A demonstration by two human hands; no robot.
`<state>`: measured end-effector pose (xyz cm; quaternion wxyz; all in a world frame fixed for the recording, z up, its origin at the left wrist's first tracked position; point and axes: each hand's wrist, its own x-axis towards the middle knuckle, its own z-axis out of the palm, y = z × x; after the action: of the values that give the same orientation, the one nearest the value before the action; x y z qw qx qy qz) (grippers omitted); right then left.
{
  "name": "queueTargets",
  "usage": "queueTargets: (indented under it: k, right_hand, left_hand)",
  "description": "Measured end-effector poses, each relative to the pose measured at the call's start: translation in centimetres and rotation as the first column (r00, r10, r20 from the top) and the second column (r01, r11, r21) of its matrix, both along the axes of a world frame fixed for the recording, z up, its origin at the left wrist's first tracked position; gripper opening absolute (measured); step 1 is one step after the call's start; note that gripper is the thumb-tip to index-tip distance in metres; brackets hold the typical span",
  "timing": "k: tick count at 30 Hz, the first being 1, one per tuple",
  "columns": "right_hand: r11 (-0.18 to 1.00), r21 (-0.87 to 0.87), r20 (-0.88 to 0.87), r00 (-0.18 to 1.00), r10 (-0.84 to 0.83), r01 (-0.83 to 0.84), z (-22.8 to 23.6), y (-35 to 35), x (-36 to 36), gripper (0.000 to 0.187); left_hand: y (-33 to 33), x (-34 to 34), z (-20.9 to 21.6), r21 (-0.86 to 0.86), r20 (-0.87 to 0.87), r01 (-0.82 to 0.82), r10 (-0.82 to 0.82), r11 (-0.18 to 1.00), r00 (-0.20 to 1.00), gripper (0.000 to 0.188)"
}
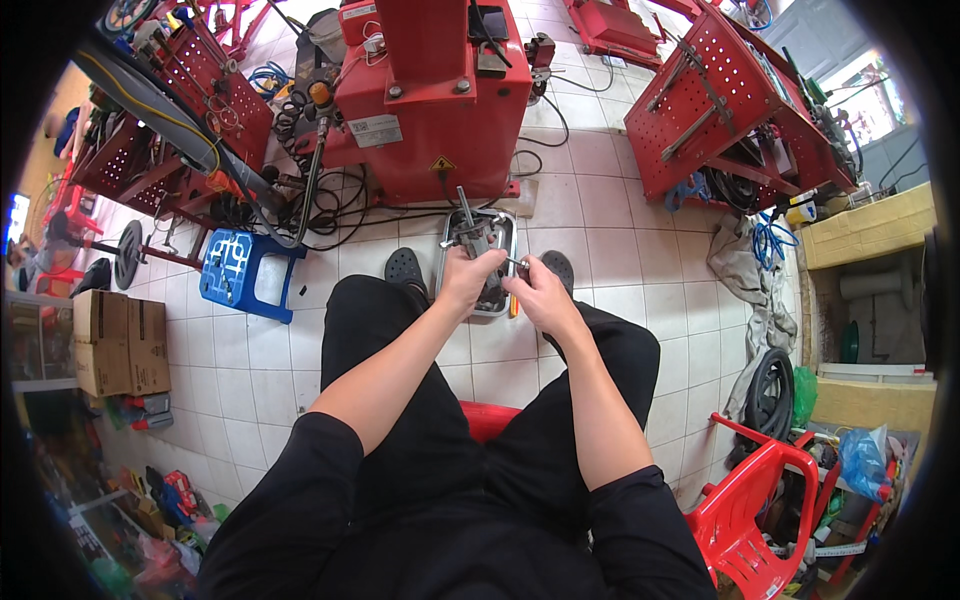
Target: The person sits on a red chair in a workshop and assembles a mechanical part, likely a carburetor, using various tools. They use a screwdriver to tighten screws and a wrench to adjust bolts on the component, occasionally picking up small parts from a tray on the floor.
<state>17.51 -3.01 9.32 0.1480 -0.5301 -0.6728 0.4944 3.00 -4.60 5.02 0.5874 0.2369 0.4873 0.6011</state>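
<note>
One head-worn fisheye, facing steeply down over wearer's lap (pixel 530 460); torso (pixel 480 555) nearest, hands (pixel 545 300) mid-range, tiled floor (pixel 270 350) beyond; wide, edges bending.

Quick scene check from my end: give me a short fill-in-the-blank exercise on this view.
1. The left hand and right hand are above a tray on the ____.
2. The low plastic stool is mostly ____.
3. The plastic chair at lower right is ____.
4. The cardboard boxes are on the person's ____ side.

Missing words: floor; blue; red; left.
</note>
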Motion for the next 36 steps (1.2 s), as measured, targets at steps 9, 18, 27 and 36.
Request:
queueTargets:
  k: [9,18,27,36]
  right_hand:
    - [0.996,0.086,-0.027,0.999,-0.023,0.025,-2.0,0.2,0.3,0.037]
    - [0.996,-0.022,-0.184,0.979,-0.091,0.089,-1.6,0.4,0.3,0.033]
    - [0.987,-0.047,-0.276,0.948,-0.158,0.151,-2.8,0.9,0.5,0.026]
    - [0.963,0.028,-0.486,0.846,-0.221,0.268,-3.4,1.1,0.6,0.023]
  left_hand:
    - [0.0,0.1,0.2,-0.007,0.027,0.005,-0.005,1.0,1.0,0.017]
    - [0.1,0.0,-0.4,-0.011,0.041,-0.005,0.005,1.0,0.999,0.016]
    - [0.3,0.1,-1.2,-0.04,0.012,0.041,-0.041,0.998,0.999,0.023]
    - [0.2,0.6,-1.0,-0.056,0.009,0.075,-0.075,0.996,0.997,0.02]
